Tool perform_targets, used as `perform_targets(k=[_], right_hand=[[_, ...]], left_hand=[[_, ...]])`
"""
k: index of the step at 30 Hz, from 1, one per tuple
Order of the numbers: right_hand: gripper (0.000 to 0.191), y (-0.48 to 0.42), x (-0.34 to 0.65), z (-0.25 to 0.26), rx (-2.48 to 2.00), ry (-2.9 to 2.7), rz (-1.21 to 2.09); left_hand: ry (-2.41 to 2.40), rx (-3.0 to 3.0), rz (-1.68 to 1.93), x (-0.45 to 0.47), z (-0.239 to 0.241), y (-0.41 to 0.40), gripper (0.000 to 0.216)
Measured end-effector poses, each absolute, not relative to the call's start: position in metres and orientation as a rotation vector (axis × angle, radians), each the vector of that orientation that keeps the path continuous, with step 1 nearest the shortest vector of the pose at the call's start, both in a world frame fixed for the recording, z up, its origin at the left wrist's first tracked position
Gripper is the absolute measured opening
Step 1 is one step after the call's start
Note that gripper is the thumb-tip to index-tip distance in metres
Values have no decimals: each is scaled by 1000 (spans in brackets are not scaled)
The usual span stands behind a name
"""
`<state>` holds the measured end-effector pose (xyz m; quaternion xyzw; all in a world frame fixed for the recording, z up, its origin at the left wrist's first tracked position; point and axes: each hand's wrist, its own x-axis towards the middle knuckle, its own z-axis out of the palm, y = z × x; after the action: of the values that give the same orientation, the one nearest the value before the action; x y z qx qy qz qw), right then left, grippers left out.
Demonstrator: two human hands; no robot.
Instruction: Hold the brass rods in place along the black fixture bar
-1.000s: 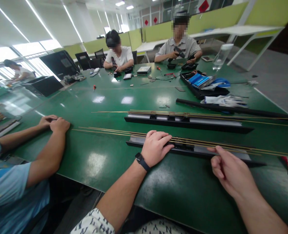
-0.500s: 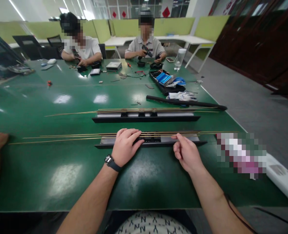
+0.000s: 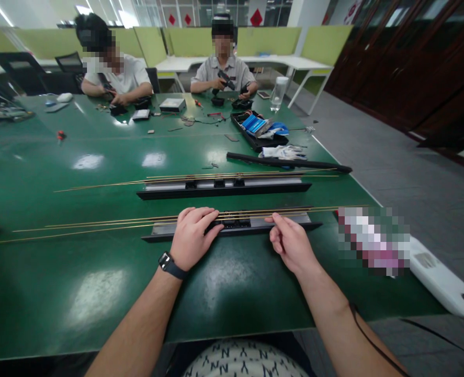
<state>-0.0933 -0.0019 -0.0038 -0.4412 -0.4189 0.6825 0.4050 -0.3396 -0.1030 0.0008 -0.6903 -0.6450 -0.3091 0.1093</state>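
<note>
Just in front of me lies the nearer long black rail (image 3: 232,231), with a silvery inner face and black blocks in its middle. Thin brass-coloured rods (image 3: 98,223) run lengthwise over it and stick out past both ends. My left hand (image 3: 192,233), with a watch on its wrist, is curled over the rail and rods left of the blocks; its fingertips are partly hidden. Toward the right end, thumb and forefinger of my right hand (image 3: 290,241) pinch together at a rod. A second similar rail (image 3: 224,194) with its own rods lies parallel behind.
Beyond the rails are a black foam-like tube (image 3: 318,166), white gloves (image 3: 282,152) and a black tray (image 3: 251,133) with blue items. A white device (image 3: 439,277) lies at the right edge. Two people (image 3: 222,73) work across the green table (image 3: 129,298).
The whole view has shifted, so everything sits a little farther left. Another person's arm at the left edge has mostly left view. My hands keep their places on the rail.
</note>
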Motion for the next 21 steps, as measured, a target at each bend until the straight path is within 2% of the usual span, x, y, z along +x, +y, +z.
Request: perform_targets(k=[16, 21], right_hand=[[25, 10, -81, -5, -1185, -811, 1477], [25, 10, -80, -4, -1211, -803, 1405]], left_hand=[[-1905, -2025, -891, -339, 3, -103, 29], [-1902, -2021, -897, -339, 3, -103, 28]])
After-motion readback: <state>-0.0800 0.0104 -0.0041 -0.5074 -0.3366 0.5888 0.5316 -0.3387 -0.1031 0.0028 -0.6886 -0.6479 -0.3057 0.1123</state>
